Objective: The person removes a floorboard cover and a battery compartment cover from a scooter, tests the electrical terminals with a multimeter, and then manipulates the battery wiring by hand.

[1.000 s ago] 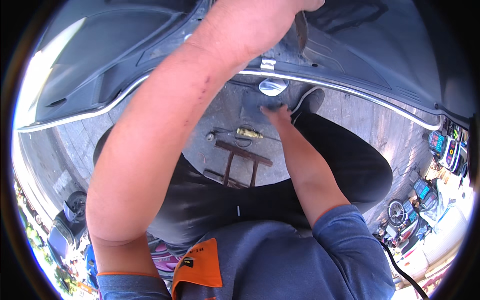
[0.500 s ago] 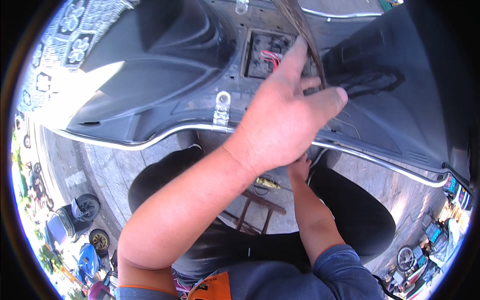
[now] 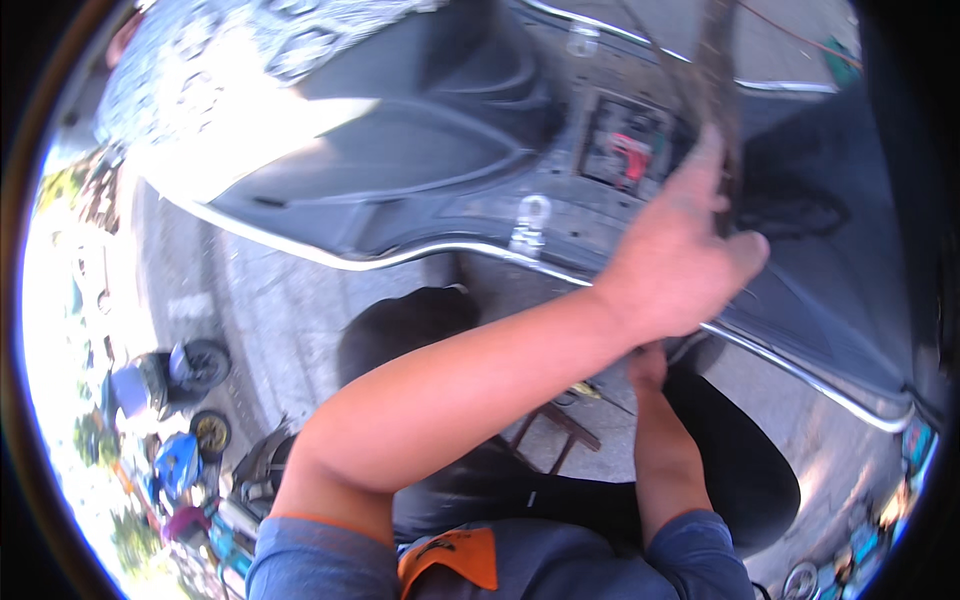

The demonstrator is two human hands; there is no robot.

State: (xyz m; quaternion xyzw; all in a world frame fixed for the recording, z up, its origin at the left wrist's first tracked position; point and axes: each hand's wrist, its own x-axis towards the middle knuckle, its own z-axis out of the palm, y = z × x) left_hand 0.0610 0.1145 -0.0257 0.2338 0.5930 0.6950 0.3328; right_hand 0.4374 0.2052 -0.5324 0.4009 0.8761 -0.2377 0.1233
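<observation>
My left hand (image 3: 685,255) reaches over the grey-black footboard (image 3: 590,225) of a scooter. A dark brownish strip (image 3: 717,60), perhaps a mat seen edge-on, rises between its fingers and thumb; the hand appears to hold it. Just left of the fingertips is a square recess (image 3: 588,150) in the footboard, with red wires or a red part (image 3: 632,158) inside. My right hand (image 3: 650,365) is low at the footboard's near edge, below the left wrist. Its fingers are mostly hidden behind the left hand and the edge.
A chrome rail (image 3: 370,264) runs along the footboard's near edge, with a metal bracket (image 3: 530,225) on it. Below are a small wooden stool (image 3: 570,435) and a yellowish tool (image 3: 585,391). Parked scooters (image 3: 140,385) stand at far left; a patterned cover (image 3: 290,45) lies at upper left.
The view has shifted, so the scooter sits further right and lower. My left hand stays at the dark strip, which now stands more upright. My right hand remains low by the edge.
</observation>
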